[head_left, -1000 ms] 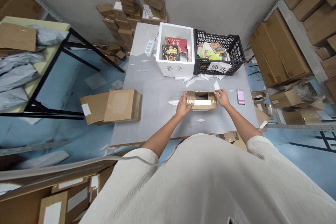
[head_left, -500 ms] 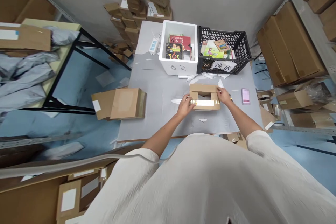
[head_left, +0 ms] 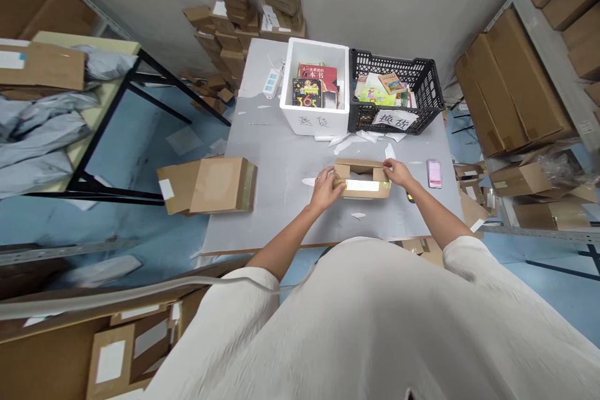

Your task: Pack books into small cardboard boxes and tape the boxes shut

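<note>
A small cardboard box [head_left: 365, 194] with a white label [head_left: 362, 185] and tape along its front stands on the table, its top partly open. Inside it, something pale is partly visible, too small to name. My left hand [head_left: 325, 189] grips the box's left end, thumb on the front edge. At the back right corner, my right hand [head_left: 397, 172] holds the edge of the box with its fingers pinched. A yellow and black item [head_left: 410, 198] lies beside my right wrist, mostly hidden by it.
Behind the box stand a white foam bin [head_left: 315, 122] and a black plastic crate [head_left: 424, 114], both with books. A phone [head_left: 434, 174] lies on the right. A larger carton [head_left: 218, 184] sits at the table's left edge. Paper scraps [head_left: 359, 215] are scattered about.
The box's back flap has swung up from lying outward. Both hands keep hold of the box with little movement. The whole view has shifted slightly.
</note>
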The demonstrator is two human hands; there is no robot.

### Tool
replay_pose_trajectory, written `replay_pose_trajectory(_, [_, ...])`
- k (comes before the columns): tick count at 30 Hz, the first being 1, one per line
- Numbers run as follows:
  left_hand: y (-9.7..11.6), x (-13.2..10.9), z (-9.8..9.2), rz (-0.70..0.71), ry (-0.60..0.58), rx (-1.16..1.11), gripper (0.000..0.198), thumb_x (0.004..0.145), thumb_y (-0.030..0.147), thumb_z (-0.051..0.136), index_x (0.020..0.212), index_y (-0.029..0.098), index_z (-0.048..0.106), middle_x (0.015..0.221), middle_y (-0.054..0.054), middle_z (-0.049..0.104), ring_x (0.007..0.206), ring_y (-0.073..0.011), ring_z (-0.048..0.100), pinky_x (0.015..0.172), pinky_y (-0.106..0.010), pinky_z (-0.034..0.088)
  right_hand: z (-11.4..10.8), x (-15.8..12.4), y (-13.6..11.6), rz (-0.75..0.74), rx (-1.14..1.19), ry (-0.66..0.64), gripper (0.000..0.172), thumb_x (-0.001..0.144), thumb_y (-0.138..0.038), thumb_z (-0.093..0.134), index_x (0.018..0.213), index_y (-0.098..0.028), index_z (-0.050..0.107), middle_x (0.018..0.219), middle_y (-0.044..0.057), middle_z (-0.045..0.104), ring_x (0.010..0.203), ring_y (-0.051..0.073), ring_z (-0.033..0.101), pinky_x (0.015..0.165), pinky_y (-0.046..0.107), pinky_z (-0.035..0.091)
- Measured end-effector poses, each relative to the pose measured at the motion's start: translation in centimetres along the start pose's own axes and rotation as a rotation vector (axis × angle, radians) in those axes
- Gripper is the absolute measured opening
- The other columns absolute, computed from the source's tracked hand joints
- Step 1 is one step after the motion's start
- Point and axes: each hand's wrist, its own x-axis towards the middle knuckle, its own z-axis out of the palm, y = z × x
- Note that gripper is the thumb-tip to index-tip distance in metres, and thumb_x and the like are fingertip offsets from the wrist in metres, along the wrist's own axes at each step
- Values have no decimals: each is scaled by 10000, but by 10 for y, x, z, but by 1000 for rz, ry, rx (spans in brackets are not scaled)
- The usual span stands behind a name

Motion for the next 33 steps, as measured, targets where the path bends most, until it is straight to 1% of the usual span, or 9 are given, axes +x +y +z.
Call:
replay_pose_trajectory(3, [7,-10,-7,42,41,-44,135,1108,357,587,1047,259,657,1569,-142,661,1505,-330,589,1258,-538,497,-8,-4,-3,4,-23,-46,378,1074,-340,548,1351,-245,786,1346,91,839,1254,306,749,1111,430,582])
replay_pose_trajectory(8, [10,-32,-14,121,-45,-66,126,1086,315,562,1051,269,674,1392,-113,745,1419,-303,648,1234,-508,524,-11,-11,-18,45,-119,-113,437,1093,-389,528,1444,-207,714,1450,147,792,1346,357,711,1173,476,526])
replay_pose_trajectory(11, [5,-46,-15,166,-123,-14,193,1032,314,638,1205,268,710,1510,-129,697,1492,-331,608,1262,-543,512,-6,-18,-30,75,-172,-124,483,1080,-414,562,1493,-180,653,1474,188,772,1378,393,683,1204,515,486])
replay_pose_trajectory(15, [0,-51,-12,270,-268,157,468,939,224,731,1403,279,709,1702,-159,564,1640,-382,480,1341,-622,426,5,-28,-43,101,-224,-100,580,1056,-483,614,1535,-156,583,1478,226,752,1412,428,647,1217,547,455])
replay_pose_trajectory(19, [4,-33,-4,320,-330,309,710,844,148,819,1527,285,683,1833,-194,411,1739,-423,331,1401,-690,296,10,-34,-50,98,-241,-88,580,1056,-483,598,1540,-166,555,1575,240,691,1445,442,619,1229,573,425])
replay_pose_trajectory(23, [12,-15,2,319,-366,328,651,826,177,884,1446,326,750,1887,-154,349,1768,-444,274,1420,-736,215,11,-34,-52,110,-237,-78,556,1044,-456,605,1527,-186,554,1591,235,681,1440,445,619,1231,591,413])
replay_pose_trajectory(26, [16,-17,0,316,-358,321,653,841,214,895,1457,361,734,1894,-132,352,1778,-441,260,1420,-754,193,13,-32,-51,118,-225,-64,534,1033,-445,617,1503,-198,564,1565,230,698,1424,443,627,1226,595,412])
replay_pose_trajectory(30, [19,-37,-11,254,-250,378,826,893,255,860,1654,404,577,1907,-133,344,1798,-433,223,1422,-765,152,18,-31,-53,141,-230,-53,506,1045,-459,602,1475,-195,570,1566,241,689,1415,442,621,1227,612,408])
replay_pose_trajectory(33, [16,-50,-22,145,-131,399,954,918,382,877,1767,313,447,1913,-207,300,1805,-481,166,1406,-803,117,23,-33,-58,160,-240,-40,541,1056,-511,605,1492,-193,556,1605,253,650,1450,451,584,1246,647,382])
